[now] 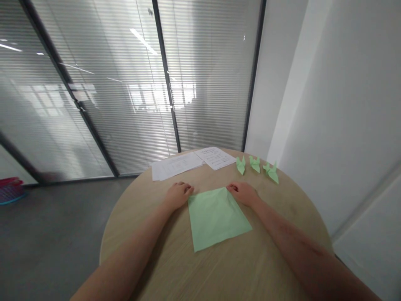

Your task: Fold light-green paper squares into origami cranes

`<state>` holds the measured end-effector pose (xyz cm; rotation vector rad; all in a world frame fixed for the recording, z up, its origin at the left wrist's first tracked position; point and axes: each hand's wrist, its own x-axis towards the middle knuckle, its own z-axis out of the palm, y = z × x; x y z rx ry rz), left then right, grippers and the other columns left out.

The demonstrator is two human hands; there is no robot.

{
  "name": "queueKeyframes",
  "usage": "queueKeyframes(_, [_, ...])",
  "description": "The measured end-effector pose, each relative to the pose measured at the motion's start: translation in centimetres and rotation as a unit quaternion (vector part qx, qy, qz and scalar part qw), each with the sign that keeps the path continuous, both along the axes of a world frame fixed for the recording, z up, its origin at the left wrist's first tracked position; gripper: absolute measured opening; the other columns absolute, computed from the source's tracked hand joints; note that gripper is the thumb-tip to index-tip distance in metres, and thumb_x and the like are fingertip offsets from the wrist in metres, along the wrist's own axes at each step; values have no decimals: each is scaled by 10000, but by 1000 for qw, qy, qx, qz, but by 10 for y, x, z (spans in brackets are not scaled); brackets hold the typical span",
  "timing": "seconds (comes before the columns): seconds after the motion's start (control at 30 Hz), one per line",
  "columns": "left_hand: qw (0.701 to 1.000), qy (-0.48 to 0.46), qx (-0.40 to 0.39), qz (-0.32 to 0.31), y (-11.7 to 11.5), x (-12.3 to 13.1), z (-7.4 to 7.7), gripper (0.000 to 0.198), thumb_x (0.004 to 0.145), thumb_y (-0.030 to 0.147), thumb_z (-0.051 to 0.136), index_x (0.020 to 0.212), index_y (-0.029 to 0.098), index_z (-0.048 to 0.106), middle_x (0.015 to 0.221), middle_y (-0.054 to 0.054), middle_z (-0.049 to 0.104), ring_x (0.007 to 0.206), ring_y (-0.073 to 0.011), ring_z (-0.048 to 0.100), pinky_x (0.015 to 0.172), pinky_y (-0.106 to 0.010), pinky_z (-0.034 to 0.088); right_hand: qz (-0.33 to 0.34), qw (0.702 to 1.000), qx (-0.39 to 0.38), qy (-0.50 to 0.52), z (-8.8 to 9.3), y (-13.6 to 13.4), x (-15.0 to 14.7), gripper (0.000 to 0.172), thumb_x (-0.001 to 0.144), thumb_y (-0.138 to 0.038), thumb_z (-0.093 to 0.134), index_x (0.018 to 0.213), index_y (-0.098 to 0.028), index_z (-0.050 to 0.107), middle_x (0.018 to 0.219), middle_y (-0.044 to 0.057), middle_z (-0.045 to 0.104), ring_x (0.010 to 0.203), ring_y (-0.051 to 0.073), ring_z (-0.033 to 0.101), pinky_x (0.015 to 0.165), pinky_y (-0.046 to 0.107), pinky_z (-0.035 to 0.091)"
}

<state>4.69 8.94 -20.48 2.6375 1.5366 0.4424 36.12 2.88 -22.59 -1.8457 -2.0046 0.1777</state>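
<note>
Green paper sheet [216, 219]: squarish, lying mid-table, a bit skewed; faint creases, rumpled towards its 1 o'clock corner.
Left hand [179, 195]: at the sheet's 10 o'clock corner, fingers curled, touching the edge; cannot tell whether the corner is pinched (tips too small to make out).
Right hand [243, 193]: at the sheet's 1 o'clock corner, thumb and fingers closed on it, gripping.
Origami cranes [255, 164]: three, light green, in a row at 1 o'clock from the sheet, beyond the right hand, apart from it.
Printed pages [216, 158]: white, overlapping, 11 to 12 o'clock near the far rim; text unreadable.
Round table [131, 217]: wood-grain top, under all of the above.
Glass partition [203, 83]: blinds, dark frames, 11 to 12 o'clock behind the table.
White wall [351, 104]: 2 o'clock.
Plastic basket [11, 190]: red and blue, on the floor [69, 221], 9 o'clock.
</note>
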Motion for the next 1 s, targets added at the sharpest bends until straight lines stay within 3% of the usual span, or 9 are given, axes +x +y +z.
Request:
queueKeyframes(0.27, [999, 24, -22, -17, -9, 0, 10, 385, 1003, 409, 444, 1105, 209, 756, 1200, -118, 740, 1135, -254, 651, 1039, -352, 438, 21, 999, -20, -24, 2, -4, -1, 446, 1027, -492, 474, 1332, -247, 688, 1148, 81, 758, 1029, 232, 697, 848, 290, 467])
queueKeyframes(0.5, [995, 83, -44, -12, -24, -5, 29, 351, 880, 524, 613, 852, 204, 756, 942, -129, 762, 889, -287, 701, 792, -348, 494, 27, 998, -35, -54, 8, -9, -8, 541, 965, -573, 572, 1368, -221, 652, 1298, 123, 699, 1170, 286, 655, 952, 333, 468])
queueKeyframes(0.73, [994, 109, -31, 4, -25, -3, 26, 311, 806, 473, 682, 926, 191, 736, 1014, -144, 743, 943, -311, 684, 789, -365, 496, 22, 997, -41, -54, 11, -11, -10, 528, 957, -551, 598, 1365, -219, 642, 1352, 109, 675, 1220, 290, 633, 987, 348, 466])
queueKeyframes(1.0, [993, 111, -33, 18, -23, -1, 25, 243, 816, 419, 680, 891, 193, 728, 993, -134, 730, 927, -308, 680, 787, -370, 492, 18, 998, -50, -44, 11, -13, -8, 500, 955, -536, 609, 1349, -230, 654, 1318, 108, 694, 1191, 289, 653, 963, 340, 477])
